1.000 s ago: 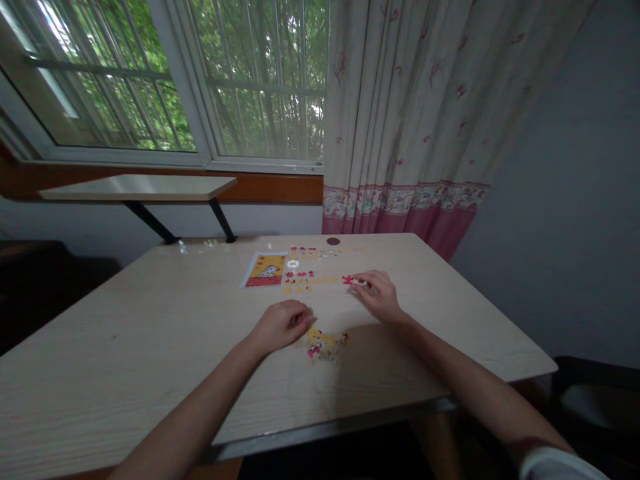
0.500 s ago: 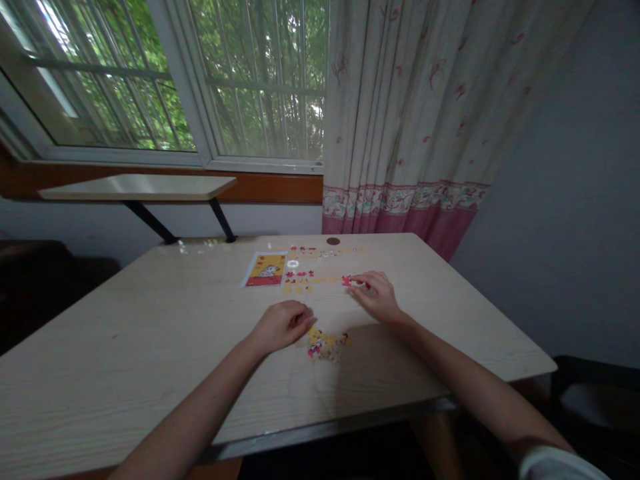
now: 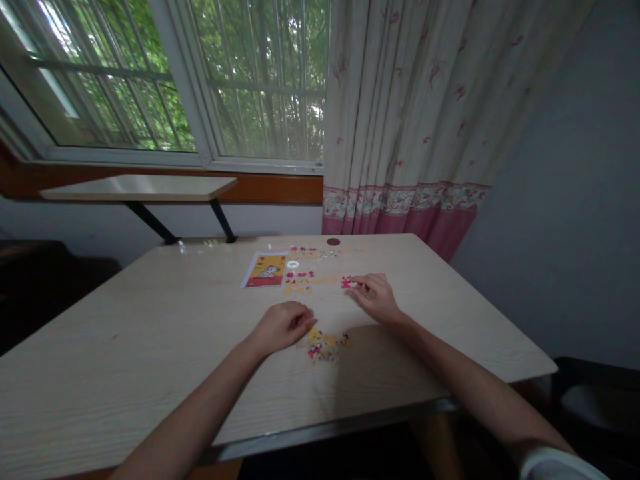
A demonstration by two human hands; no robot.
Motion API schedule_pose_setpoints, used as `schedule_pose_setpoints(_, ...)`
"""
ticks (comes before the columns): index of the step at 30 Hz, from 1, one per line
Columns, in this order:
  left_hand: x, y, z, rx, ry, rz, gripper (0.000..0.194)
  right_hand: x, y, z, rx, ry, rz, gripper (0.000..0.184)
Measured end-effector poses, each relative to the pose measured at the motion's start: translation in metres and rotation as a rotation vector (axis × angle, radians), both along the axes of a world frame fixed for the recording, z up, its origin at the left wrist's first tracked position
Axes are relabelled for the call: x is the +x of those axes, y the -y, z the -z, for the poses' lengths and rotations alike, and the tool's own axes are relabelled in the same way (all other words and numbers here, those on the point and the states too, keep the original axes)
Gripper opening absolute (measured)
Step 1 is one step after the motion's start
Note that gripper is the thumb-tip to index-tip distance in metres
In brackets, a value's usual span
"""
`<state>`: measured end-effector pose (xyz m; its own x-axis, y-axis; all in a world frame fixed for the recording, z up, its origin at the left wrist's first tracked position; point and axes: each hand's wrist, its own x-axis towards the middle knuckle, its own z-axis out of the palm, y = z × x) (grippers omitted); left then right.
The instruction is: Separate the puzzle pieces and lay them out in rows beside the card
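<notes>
Pile [image 3: 327,341]: loose, mixed pieces, on the table [image 3: 190,347] just right of the left hand and nearer the body than the right hand. These remain unsorted.

Left hand [image 3: 281,327]: fingers curled, thumb drawn in to them; whether anything is enclosed cannot be told.

Right hand [image 3: 375,297]: thumb and forefinger bent toward each other at the right edge of a pink piece [image 3: 346,283]. Contact is apparent; a firm pinch cannot be confirmed.

Near rows [image 3: 320,281]: left of the right hand, beyond the left hand; pink and yellow pieces laid out by colour.

Card [image 3: 266,271]: beyond the left hand, beside the rows.

Far rows [image 3: 330,253]: beyond both hands, likewise laid out.

Status, judged: sorting well advanced; no joined picture visible.
</notes>
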<state>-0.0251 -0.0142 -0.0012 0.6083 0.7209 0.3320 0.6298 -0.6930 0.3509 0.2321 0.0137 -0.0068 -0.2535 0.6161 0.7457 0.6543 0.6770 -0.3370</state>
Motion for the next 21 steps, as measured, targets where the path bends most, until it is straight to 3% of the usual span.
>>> schedule_pose_setpoints(9,0.000,0.000,0.002,0.003,0.004,-0.002,0.029,0.001,-0.010,-0.003,-0.098,0.099,0.043,0.021)
schedule_pose_setpoints(21,0.000,0.000,0.002,0.012,0.005,0.000,0.028,-0.037,-0.083,-0.007,-0.419,0.245,0.086,0.021)
